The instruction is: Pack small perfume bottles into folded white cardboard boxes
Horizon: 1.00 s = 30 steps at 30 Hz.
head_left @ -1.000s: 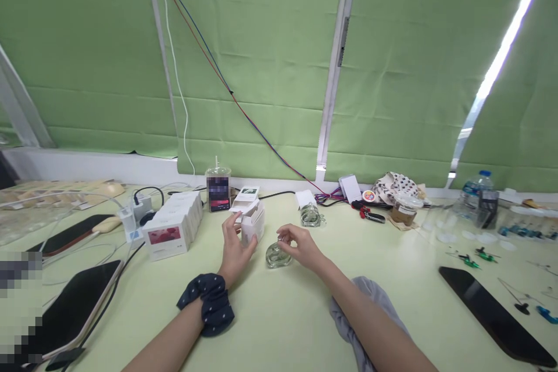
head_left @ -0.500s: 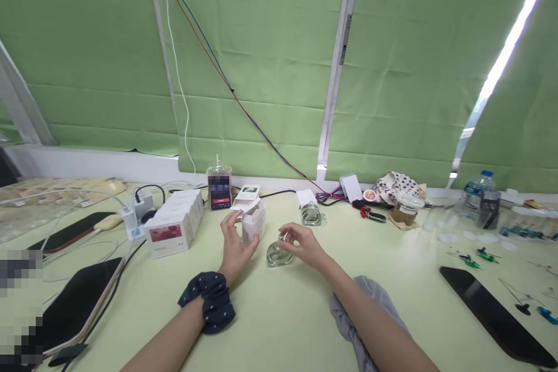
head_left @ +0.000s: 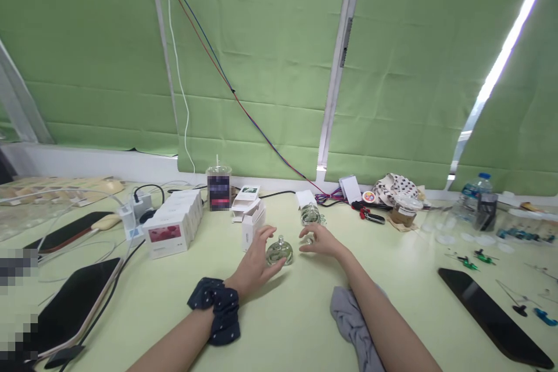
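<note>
Glass btl (head_left: 278, 251) upright, neck up, long axis approx. vert.

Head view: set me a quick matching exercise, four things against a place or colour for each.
1. glass bottle
2. left-arm scrunchie
3. water bottle
4. row of white boxes

A. dark with light dots
B. pink picture in front
C. between left hand and right hand
D. blue cap

Pairs: 1-C, 2-A, 3-D, 4-B
</note>
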Each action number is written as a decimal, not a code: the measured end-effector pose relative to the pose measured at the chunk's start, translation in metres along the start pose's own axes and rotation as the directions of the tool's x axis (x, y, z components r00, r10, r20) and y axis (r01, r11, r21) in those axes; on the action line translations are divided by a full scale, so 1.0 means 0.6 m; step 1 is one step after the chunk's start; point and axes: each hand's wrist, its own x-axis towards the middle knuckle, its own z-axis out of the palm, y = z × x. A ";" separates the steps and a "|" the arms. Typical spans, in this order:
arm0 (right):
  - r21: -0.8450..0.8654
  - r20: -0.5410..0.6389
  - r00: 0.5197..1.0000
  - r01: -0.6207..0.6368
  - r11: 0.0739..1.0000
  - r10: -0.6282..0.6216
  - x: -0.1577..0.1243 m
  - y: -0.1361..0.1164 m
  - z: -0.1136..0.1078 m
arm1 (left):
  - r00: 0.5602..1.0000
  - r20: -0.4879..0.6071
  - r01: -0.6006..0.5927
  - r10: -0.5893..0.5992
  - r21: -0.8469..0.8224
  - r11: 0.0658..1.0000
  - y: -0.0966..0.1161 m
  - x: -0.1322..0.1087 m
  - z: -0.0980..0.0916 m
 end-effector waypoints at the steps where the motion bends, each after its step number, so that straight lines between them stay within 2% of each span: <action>1: -0.006 0.038 0.999 -0.021 1.000 0.021 -0.001 0.004 0.000 | 0.997 0.050 0.055 -0.053 -0.039 0.998 -0.001 0.000 0.003; 3: -0.002 0.093 0.994 -0.056 0.998 0.056 -0.003 0.007 0.001 | 0.975 0.150 0.182 -0.164 -0.112 0.977 -0.006 -0.002 0.007; 5: 0.041 0.079 0.995 -0.062 0.997 0.059 -0.002 0.005 0.002 | 0.935 0.243 0.302 -0.256 -0.176 0.937 -0.015 -0.004 0.010; 8: 0.210 -0.111 0.994 0.047 0.977 -0.024 0.003 -0.010 0.003 | 0.892 0.324 0.398 -0.315 -0.235 0.887 -0.022 -0.003 0.012; 11: 0.352 -0.327 0.939 0.228 0.908 -0.109 0.007 -0.040 0.007 | 0.880 0.349 0.422 -0.323 -0.257 0.870 -0.021 -0.001 0.012; 14: 0.368 -0.427 0.889 0.340 0.865 -0.167 0.004 -0.077 0.018 | 0.879 0.347 0.425 -0.326 -0.261 0.867 -0.018 0.000 0.012; 17: 0.328 -0.456 0.860 0.400 0.856 -0.228 -0.001 -0.104 0.033 | 0.879 0.338 0.432 -0.336 -0.270 0.860 -0.017 0.000 0.013; 21: 0.277 -0.461 0.838 0.448 0.850 -0.292 -0.004 -0.115 0.046 | 0.876 0.348 0.442 -0.333 -0.307 0.843 -0.015 0.000 0.014; 30: 0.224 -0.382 0.856 0.451 0.864 -0.347 -0.005 -0.119 0.048 | 0.916 0.292 0.359 -0.277 -0.281 0.890 -0.019 -0.006 0.018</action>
